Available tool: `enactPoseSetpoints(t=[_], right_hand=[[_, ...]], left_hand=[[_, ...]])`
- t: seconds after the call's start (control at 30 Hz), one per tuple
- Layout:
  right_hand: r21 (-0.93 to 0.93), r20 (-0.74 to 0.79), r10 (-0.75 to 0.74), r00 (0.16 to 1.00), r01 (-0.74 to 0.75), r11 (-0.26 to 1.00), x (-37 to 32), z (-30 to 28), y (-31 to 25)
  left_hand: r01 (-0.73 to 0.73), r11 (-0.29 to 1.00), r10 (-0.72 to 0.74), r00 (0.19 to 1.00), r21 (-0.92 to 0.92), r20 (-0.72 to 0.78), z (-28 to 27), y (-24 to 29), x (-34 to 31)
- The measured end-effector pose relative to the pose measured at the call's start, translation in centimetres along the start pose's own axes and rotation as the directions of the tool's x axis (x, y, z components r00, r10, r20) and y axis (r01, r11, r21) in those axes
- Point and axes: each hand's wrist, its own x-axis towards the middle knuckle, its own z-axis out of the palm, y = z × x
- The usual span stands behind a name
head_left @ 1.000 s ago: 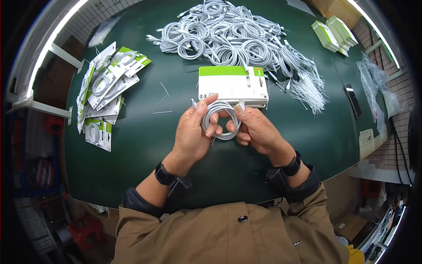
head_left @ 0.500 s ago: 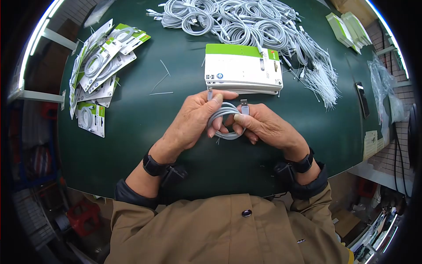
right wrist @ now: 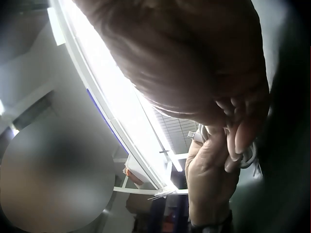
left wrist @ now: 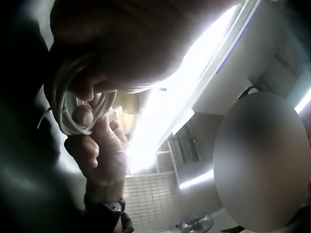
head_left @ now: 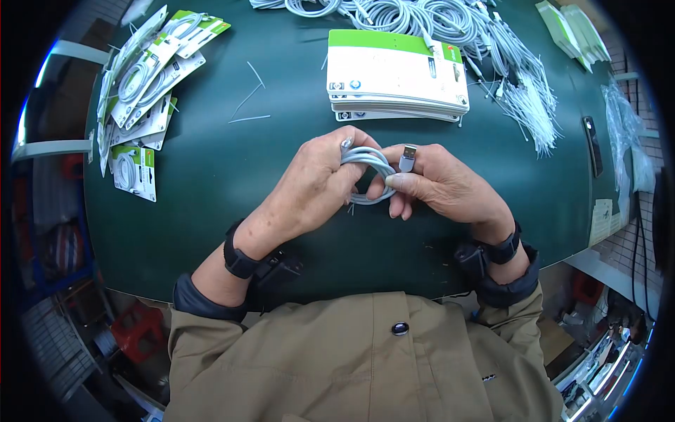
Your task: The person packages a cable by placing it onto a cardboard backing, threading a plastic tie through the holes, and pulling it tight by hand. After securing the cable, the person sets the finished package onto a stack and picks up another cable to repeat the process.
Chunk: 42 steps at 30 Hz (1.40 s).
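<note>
A coiled white USB cable (head_left: 371, 156) is held between both hands above the green table. My left hand (head_left: 316, 172) grips the coil's left side, with a small connector end showing by the thumb. On the right side, my right hand (head_left: 450, 183) pinches the coil between thumb and fingers, the USB-A plug (head_left: 408, 158) standing up beside the index finger. A thin tie end pokes out below the coil. In the left wrist view the coil (left wrist: 65, 104) loops around fingertips. Just beyond the hands lies a stack of white and green packaging cards (head_left: 394, 74).
Packaged cables (head_left: 140, 77) lie heaped at the left. A pile of coiled cables (head_left: 422, 21) is at the back, with a bundle of white ties (head_left: 527, 112) beside it. Farther right are a phone (head_left: 593, 144), plastic bags (head_left: 629, 141) and green-white boxes (head_left: 573, 35). Loose ties (head_left: 249, 118) lie left of the cards.
The head view has tilted down, so the table's things sit higher. My left hand has turned over the coil, covering more of it, and its connector now points less upright. The right hand keeps its pinch.
</note>
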Motion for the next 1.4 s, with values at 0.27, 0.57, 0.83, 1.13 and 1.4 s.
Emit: enactPoseSetpoints(t=[0.27, 0.57, 0.83, 1.13, 1.4], right_hand=[[0.317, 0.079, -0.014, 0.997, -0.011, 0.948, 0.9, -0.6, 1.8], [0.068, 0.052, -0.041, 0.998, 0.037, 0.997, 0.6, 0.0, 0.6], [-0.272, 0.103, 0.019, 0.995, 0.01, 0.962, 0.1, -0.6, 0.0], [-0.267, 0.031, 0.017, 0.999, -0.008, 0.964, 0.2, 0.4, -0.6], [-0.211, -0.005, -0.04, 0.999, 0.038, 0.977, 0.1, -0.1, 0.2]], left_hand=[[0.061, 0.889, -0.066, 0.998, -0.454, 0.005, -0.7, -1.3, 0.6], [-0.217, 0.942, 0.254, 0.959, 0.257, -0.123, 0.8, -1.8, 0.9], [-0.174, 0.935, 0.16, 0.985, 0.31, 0.071, 0.3, -0.6, 0.5], [-0.076, 0.995, 0.075, 0.997, 0.062, 0.02, -0.1, -1.1, 1.2], [-0.141, 0.963, 0.173, 0.977, 0.23, -0.124, 0.6, -0.7, 1.6]])
